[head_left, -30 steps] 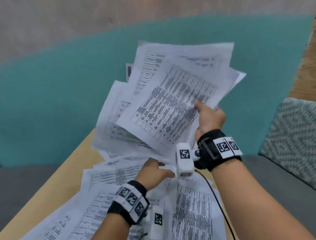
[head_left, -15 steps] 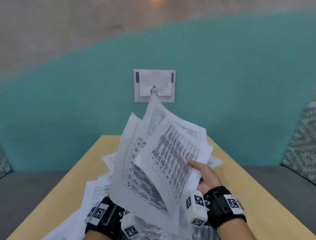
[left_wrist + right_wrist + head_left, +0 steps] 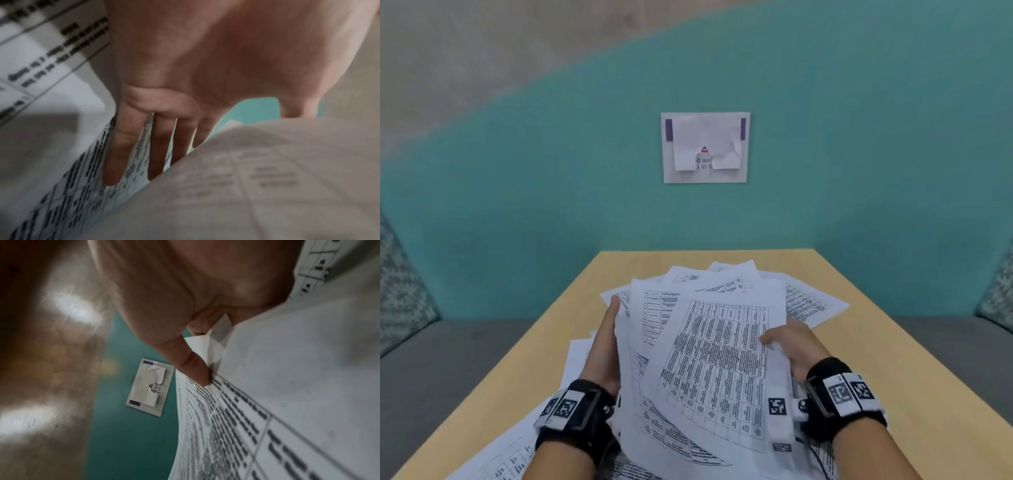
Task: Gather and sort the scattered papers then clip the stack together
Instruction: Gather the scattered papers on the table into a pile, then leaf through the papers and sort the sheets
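Both hands flank the papers: left hand, right hand.

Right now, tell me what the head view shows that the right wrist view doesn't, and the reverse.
Only the head view shows the table, the left hand flat against the left edge of the papers, the loose sheets lying on the table, and the wrist straps. Only the right wrist view shows the ceiling glare and the thumb pressed close-up onto a printed sheet. Both show the right hand holding the papers, the teal wall, and the notice taped to it.
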`<move>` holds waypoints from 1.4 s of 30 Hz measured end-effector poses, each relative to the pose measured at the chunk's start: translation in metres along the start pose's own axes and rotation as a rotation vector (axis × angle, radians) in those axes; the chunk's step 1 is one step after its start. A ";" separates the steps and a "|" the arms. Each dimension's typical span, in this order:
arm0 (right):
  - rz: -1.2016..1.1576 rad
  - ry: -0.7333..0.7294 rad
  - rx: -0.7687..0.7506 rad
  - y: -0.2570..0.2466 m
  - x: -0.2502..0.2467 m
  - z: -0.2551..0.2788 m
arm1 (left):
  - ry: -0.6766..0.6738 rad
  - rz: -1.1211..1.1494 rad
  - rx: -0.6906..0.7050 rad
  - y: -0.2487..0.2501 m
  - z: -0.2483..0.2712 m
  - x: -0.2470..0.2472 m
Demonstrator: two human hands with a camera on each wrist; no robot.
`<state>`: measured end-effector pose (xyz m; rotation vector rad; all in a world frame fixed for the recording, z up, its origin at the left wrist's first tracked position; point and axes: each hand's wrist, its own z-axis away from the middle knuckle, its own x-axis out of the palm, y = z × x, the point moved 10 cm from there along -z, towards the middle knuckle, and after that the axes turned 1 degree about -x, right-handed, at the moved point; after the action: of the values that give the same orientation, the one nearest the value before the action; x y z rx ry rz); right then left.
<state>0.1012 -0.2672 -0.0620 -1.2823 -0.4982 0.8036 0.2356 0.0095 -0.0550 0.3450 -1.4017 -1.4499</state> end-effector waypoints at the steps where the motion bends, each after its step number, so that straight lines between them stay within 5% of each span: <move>1: 0.008 0.008 -0.007 0.003 -0.004 -0.004 | -0.039 -0.022 -0.020 -0.001 0.003 0.009; 3: 0.009 0.006 0.011 0.012 -0.010 -0.011 | -0.129 -0.046 -0.036 -0.004 0.002 0.015; 10: 0.045 -0.102 0.013 0.019 -0.008 -0.016 | -0.122 -0.108 -0.134 -0.022 -0.004 0.010; 17: 0.057 -0.119 -0.109 -0.012 0.003 0.009 | -0.090 -0.051 -0.047 -0.006 0.001 0.015; 26: -0.212 0.146 -0.428 -0.073 -0.039 0.026 | -0.093 -0.207 -0.070 -0.003 0.006 0.021; 34: -0.330 0.125 -0.617 -0.112 -0.056 0.056 | 0.028 -0.417 0.273 0.068 -0.011 0.036; 39: -0.386 0.148 -0.648 -0.124 -0.069 0.059 | -0.184 -0.484 0.353 0.084 0.004 0.071; 42: -0.410 0.139 -0.680 -0.130 -0.064 0.064 | -0.115 -0.389 0.459 0.102 0.015 0.078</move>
<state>0.0456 -0.2851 0.0856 -1.7602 -0.9325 0.1891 0.2377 -0.0215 0.0705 0.8763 -1.8347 -1.4554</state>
